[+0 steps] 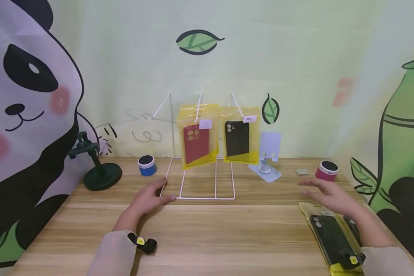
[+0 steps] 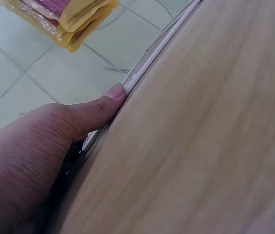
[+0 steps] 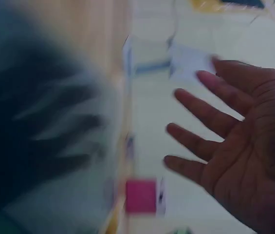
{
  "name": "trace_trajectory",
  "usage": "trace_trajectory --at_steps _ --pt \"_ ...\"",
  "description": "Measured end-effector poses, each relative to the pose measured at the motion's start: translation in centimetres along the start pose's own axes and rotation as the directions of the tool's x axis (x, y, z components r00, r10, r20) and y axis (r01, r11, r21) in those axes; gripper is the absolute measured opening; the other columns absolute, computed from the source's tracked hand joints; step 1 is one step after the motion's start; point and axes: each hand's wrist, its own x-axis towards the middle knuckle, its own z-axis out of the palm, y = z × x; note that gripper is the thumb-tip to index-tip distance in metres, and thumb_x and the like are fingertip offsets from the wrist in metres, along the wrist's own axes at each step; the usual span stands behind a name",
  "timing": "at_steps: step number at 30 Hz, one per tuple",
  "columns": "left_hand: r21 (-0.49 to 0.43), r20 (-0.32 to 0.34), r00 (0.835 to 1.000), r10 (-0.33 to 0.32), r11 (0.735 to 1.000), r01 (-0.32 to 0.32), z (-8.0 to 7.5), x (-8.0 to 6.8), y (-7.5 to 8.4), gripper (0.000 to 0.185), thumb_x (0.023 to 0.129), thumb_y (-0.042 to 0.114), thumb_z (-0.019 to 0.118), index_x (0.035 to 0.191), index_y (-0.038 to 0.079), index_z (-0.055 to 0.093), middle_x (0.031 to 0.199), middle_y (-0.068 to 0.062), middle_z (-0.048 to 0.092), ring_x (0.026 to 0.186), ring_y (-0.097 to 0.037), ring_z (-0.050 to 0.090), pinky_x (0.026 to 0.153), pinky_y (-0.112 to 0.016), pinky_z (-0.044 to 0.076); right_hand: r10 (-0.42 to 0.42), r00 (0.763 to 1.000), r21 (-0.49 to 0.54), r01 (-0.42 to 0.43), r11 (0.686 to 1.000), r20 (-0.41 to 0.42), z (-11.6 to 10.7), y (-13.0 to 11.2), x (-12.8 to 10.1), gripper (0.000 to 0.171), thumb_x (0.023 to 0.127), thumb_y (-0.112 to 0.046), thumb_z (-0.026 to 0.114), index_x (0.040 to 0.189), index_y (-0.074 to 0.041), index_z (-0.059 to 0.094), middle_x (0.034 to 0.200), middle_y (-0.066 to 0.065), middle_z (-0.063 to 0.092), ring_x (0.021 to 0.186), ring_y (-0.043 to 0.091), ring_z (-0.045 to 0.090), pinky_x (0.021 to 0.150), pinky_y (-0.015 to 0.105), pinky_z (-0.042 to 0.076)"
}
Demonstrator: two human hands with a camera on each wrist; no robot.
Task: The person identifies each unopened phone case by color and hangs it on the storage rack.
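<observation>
**Now: one hand steadies the wire rack, the other hovers spread**

Flat on the wooden table [image 1: 207,234], the left hand [image 1: 151,197] rests at the front left corner of the white wire rack [image 1: 207,197], its fingers straight and its thumb [image 2: 100,107] pressed along the base wire. The right hand [image 1: 331,193] hangs above the table's right side, palm down, fingers [image 3: 203,114] spread and holding nothing, just beyond a yellow packet with a black phone case [image 1: 331,237] lying near the front right edge.

Bare wood lies between the two hands. A red case packet [image 1: 196,142] and a black case packet [image 1: 239,138] hang on the rack's hooks. Behind stand a blue speaker [image 1: 147,165], a pink speaker [image 1: 327,170], a pale phone stand [image 1: 267,161] and a dark green stand [image 1: 101,174].
</observation>
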Motion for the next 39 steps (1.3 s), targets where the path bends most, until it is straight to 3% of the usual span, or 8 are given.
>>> trace_trajectory --at_steps 5,11,18,23,27,31,37,39 --pt "-0.004 -0.004 1.0 0.001 1.0 -0.001 -0.1 -0.1 0.0 0.095 0.082 0.065 0.072 0.152 0.006 0.044 0.16 -0.013 0.036 0.148 -0.036 0.031 0.118 -0.057 0.026 0.026 0.994 -0.053 -0.021 0.998 0.104 -0.3 3.5 -2.4 0.047 0.086 -0.008 0.076 0.13 0.001 0.061 0.139 0.034 0.051 0.128 0.059 0.043 0.095 0.075 0.038" --pt "0.0 0.009 1.0 0.009 1.0 -0.009 0.1 -0.3 -0.3 0.095 0.083 0.064 0.072 0.153 0.006 0.043 0.16 -0.014 0.035 0.147 -0.038 0.03 0.118 -0.058 0.026 0.159 0.969 -0.057 -0.151 0.987 0.188 0.9 4.4 -2.4 0.067 0.083 -0.027 0.082 0.137 0.002 0.055 0.15 0.043 0.028 0.134 0.065 0.028 0.102 0.076 0.029" --pt "-0.002 -0.003 1.0 0.001 1.0 -0.001 0.3 -0.2 -0.1 0.094 0.083 0.065 0.071 0.152 0.007 0.044 0.16 -0.013 0.036 0.147 -0.037 0.031 0.118 -0.058 0.026 0.145 0.976 -0.19 -0.113 0.975 0.165 3.0 2.1 0.2 0.077 0.077 -0.044 0.085 0.129 0.006 0.058 0.126 0.027 0.059 0.117 0.047 0.054 0.097 0.062 0.047" --pt "-0.005 0.001 1.0 0.008 1.0 -0.008 0.5 -0.2 0.3 0.094 0.083 0.063 0.072 0.151 0.006 0.045 0.16 -0.014 0.037 0.147 -0.037 0.031 0.118 -0.057 0.026 0.269 0.945 -0.198 -0.231 0.953 0.189 4.1 0.3 2.2 0.072 0.076 -0.047 0.086 0.117 0.005 0.058 0.101 0.013 0.063 0.089 0.027 0.058 0.075 0.043 0.054" --pt "-0.005 0.005 1.0 0.007 1.0 -0.007 0.5 -0.1 0.3 0.094 0.083 0.063 0.072 0.152 0.006 0.044 0.16 -0.014 0.036 0.147 -0.036 0.031 0.118 -0.057 0.026 0.238 0.939 -0.077 -0.226 0.971 0.25 5.2 0.0 3.5 0.052 0.081 -0.042 0.083 0.103 -0.001 0.06 0.085 0.004 0.059 0.078 0.02 0.054 0.066 0.033 0.046" --pt "0.006 0.01 1.0 0.004 1.0 -0.004 0.2 0.0 0.2 0.095 0.084 0.065 0.07 0.153 0.007 0.043 0.161 -0.013 0.035 0.148 -0.037 0.03 0.118 -0.057 0.025 0.126 0.945 0.135 -0.173 0.976 0.302 6.1 0.9 4.0 0.035 0.09 -0.031 0.076 0.106 -0.002 0.066 0.089 0.003 0.066 0.081 0.018 0.06 0.071 0.029 0.05" --pt "0.012 0.008 1.0 0.005 1.0 -0.005 -0.3 -0.1 0.1 0.093 0.084 0.063 0.071 0.153 0.006 0.043 0.161 -0.015 0.034 0.148 -0.038 0.029 0.118 -0.058 0.024 0.175 0.941 0.471 -0.3 0.83 0.29 6.8 2.6 3.5 0.038 0.099 -0.025 0.066 0.122 0.004 0.059 0.103 0.011 0.067 0.09 0.022 0.064 0.074 0.029 0.055" --pt "0.015 0.012 1.0 0.005 1.0 -0.005 -0.3 -0.1 0.1 0.094 0.084 0.064 0.071 0.153 0.006 0.043 0.161 -0.015 0.034 0.148 -0.038 0.029 0.118 -0.058 0.024 0.202 0.949 0.496 -0.3 0.815 0.241 7.0 3.0 3.2 0.036 0.099 -0.026 0.066 0.12 0.003 0.06 0.102 0.011 0.065 0.09 0.022 0.062 0.073 0.028 0.054"
